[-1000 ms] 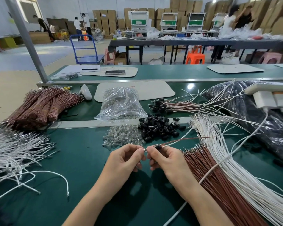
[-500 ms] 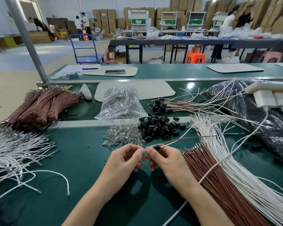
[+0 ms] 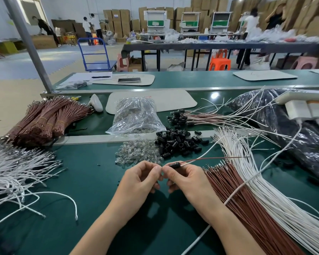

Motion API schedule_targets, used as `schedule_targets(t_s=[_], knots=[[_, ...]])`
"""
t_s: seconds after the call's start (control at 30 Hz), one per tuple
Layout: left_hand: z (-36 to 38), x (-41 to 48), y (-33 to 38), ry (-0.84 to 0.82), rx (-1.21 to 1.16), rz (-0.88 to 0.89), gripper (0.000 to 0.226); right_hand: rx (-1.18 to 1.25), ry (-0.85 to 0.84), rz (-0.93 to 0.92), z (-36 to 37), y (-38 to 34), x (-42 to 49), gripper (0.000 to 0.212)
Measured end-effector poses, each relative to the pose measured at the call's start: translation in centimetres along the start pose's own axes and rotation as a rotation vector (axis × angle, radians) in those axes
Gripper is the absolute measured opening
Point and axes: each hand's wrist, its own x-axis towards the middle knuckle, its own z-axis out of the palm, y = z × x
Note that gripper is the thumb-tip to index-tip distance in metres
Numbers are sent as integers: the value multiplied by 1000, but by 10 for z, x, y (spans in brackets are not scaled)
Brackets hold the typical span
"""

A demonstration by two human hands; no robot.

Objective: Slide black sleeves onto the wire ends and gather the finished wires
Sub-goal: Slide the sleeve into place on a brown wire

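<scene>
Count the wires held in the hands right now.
2. A brown wire and a white wire both pass through the sleeve that the right hand pinches; the left hand pinches their tips. None seems hidden.

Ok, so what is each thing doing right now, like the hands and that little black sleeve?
Left hand: pinching the wire tips.
Right hand: pinching the wires by the sleeve.
Black sleeve: slid onto both wires.
Brown bundles: tied with bands.
Loose sleeves: in a heap.
</scene>
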Motion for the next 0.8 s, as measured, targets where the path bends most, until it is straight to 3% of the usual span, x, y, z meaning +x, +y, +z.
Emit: schedule_targets(t_s=[0.47, 0.8], knots=[[-1, -1, 1, -58, 14, 1, 22, 9, -29, -6, 1, -4, -2, 13], [5, -8, 3, 13, 150, 110, 14, 36, -10, 52, 1, -5, -1, 11]])
